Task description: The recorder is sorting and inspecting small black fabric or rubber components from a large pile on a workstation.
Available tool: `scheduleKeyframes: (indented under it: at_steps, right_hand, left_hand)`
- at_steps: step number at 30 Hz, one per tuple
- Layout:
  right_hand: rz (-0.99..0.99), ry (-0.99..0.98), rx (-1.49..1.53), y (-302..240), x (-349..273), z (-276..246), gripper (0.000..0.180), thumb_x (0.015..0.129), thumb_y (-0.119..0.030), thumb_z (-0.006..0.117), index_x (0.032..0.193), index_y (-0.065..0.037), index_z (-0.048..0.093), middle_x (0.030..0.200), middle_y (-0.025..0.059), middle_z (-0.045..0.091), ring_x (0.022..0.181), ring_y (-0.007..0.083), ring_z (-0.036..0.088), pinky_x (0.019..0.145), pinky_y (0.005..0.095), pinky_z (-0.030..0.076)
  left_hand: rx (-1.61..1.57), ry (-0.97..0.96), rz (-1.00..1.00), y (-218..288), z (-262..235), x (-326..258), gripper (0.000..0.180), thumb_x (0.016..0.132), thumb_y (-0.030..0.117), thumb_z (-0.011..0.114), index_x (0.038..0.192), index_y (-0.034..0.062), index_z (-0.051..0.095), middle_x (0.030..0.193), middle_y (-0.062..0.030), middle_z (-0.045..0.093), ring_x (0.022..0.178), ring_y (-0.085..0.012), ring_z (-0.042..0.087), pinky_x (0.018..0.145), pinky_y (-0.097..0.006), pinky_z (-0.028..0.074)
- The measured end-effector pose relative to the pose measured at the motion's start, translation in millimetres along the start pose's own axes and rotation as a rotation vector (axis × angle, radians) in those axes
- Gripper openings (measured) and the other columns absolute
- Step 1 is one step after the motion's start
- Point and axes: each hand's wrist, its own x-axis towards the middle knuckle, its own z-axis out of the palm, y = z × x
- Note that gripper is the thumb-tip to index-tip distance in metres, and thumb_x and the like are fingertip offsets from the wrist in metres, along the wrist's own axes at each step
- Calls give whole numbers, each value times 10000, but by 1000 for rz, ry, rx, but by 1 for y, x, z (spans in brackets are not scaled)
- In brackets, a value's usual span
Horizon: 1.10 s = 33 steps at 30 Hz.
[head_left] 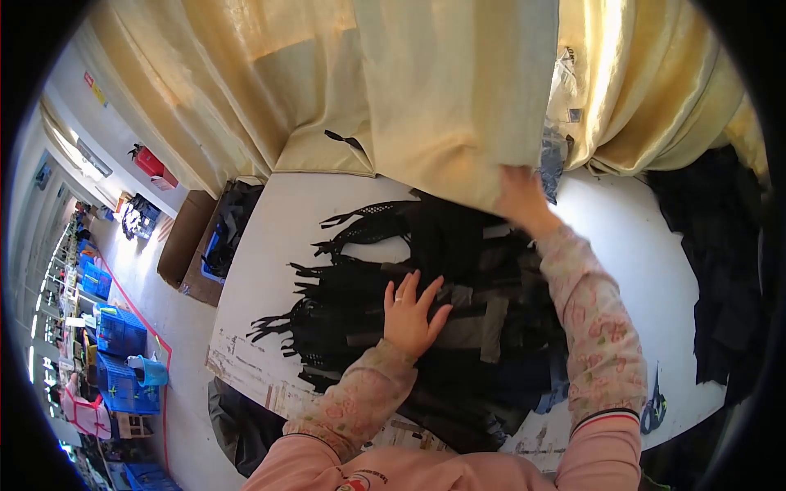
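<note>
My left hand (412, 319) lies with its fingers spread on a pile of black fabric pieces (508, 286) in the middle of the white table. A ring shows on one finger. Frayed, strip-like ends and mesh-like parts stick out at the pile's left side, while some pieces on top look dark grey. My right hand (524, 200) is farther off, over the lower edge of a cream curtain (458, 147) at the pile's far side. Motion smears its fingers, so whether they grip the curtain does not show. Patterned sleeve covers are on both forearms.
Scissors (653, 405) with dark blue handles lie at the table's right (655, 286). More black fabric (729, 270) hangs along the right edge. A cardboard box (187, 245) stands at the left, with blue crates (123, 360) and a fire extinguisher (147, 160) beyond.
</note>
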Motion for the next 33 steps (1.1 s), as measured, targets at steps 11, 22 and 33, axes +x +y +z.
scheduleKeyframes:
  at_steps: [11, 22, 33]
  right_hand:
    - [391, 525, 753, 57, 100, -52, 816, 655, -263, 811, 1269, 57, 379, 1236, 305, 445, 1190, 420, 431, 1002, 388, 376]
    - [158, -530, 542, 29, 14, 49, 374, 752, -282, 707, 1021, -34, 631, 976, 164, 639, 823, 318, 626, 736, 399, 491]
    - [73, -159, 457, 27, 40, 107, 418, 787, -234, 674, 1145, -45, 569, 1210, 160, 540, 1111, 361, 515, 925, 430, 433]
  left_hand:
    - [-58, -30, -37, 31, -25, -48, 528, 818, 358, 640, 1295, 173, 512, 1340, -197, 414, 1226, -350, 426, 1055, -522, 242]
    - [-568, -204, -8, -37, -43, 116, 339, 853, 180, 630, 1139, 7, 569, 1151, -154, 588, 1045, -298, 575, 912, -356, 445]
    - [-4, -685, 150, -42, 109, 163, 918, 797, 705, 474, 1447, 95, 255, 1488, -171, 267, 1373, -423, 200, 1071, -630, 143]
